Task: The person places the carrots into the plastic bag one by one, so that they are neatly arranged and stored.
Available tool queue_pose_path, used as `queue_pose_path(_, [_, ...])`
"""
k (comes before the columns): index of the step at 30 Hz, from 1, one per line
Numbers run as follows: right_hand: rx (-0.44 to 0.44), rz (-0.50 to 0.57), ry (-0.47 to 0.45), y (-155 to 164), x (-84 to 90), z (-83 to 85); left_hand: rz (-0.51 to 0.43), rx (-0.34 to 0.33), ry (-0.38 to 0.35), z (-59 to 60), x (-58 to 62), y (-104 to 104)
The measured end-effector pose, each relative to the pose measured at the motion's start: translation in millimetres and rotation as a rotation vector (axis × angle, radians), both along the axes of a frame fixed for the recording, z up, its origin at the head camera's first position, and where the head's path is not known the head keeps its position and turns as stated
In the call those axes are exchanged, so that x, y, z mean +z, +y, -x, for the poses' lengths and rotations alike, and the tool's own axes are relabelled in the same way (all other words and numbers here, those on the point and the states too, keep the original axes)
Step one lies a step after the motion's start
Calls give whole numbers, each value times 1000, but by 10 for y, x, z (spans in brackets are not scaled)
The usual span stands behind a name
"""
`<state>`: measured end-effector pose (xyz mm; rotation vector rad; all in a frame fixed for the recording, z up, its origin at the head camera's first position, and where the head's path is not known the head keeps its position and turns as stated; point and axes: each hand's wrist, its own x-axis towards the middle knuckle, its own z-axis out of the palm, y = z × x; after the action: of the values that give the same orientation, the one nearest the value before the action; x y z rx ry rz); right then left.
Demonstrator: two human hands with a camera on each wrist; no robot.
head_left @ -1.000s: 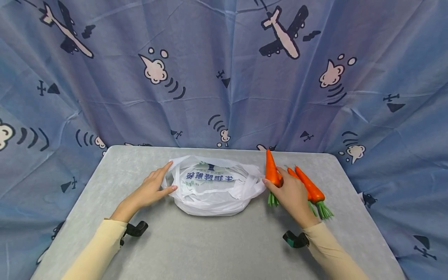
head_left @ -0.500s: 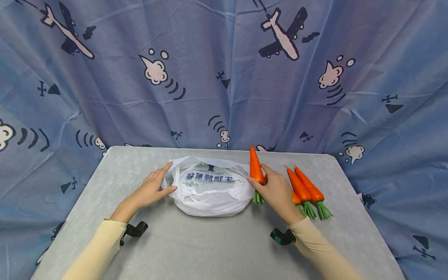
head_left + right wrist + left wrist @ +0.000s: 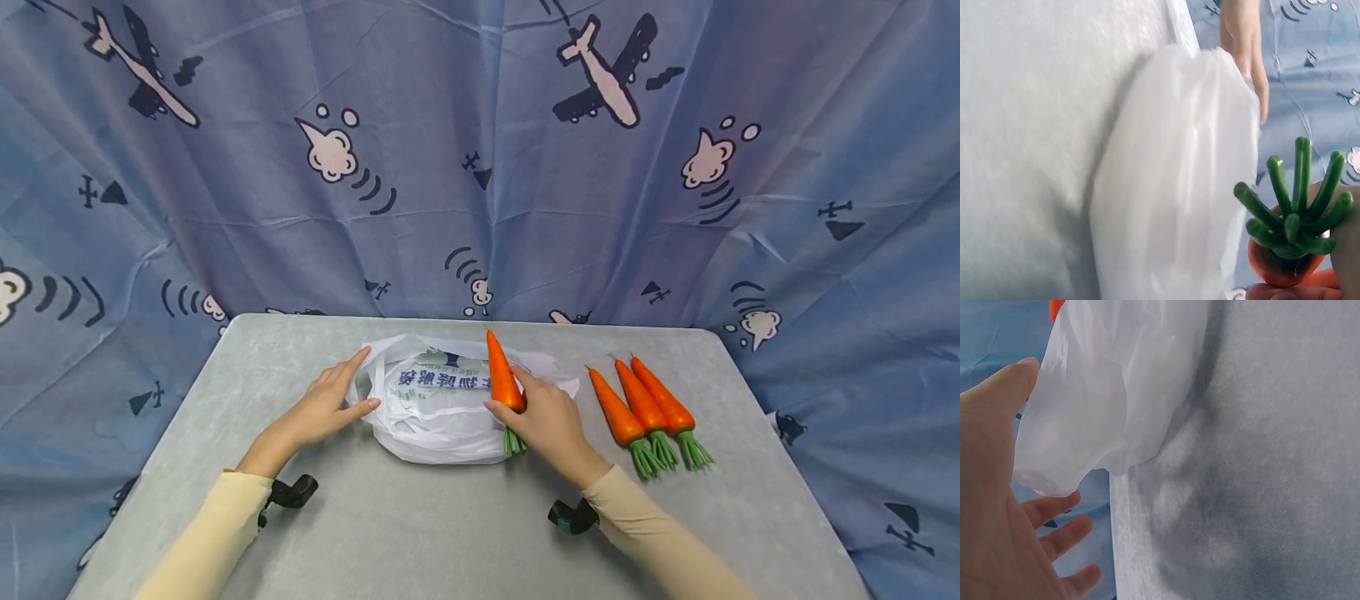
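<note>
Your right hand (image 3: 551,425) fingers curl around the carrot (image 3: 503,382), tip toward 12 o'clock, over the white bag (image 3: 438,417); the bag mouth lies at 9 o'clock, beside your relaxed left hand (image 3: 326,408).

Bright, even light — soft shadows.

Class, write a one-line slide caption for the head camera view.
Right hand holds a carrot over a white plastic bag steadied by the left hand; three carrots wait alongside.
</note>
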<state>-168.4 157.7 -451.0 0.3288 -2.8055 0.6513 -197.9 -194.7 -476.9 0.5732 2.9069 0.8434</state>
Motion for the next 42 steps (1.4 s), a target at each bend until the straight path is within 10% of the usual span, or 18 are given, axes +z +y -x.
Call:
queue_pose_path(22, [179, -60, -21, -504, -94, -128, 6, -3, 17, 6, -6, 17])
queue_pose_path(42, [156, -51, -153, -667, -40, 142, 10, -6, 10, 0, -2, 11])
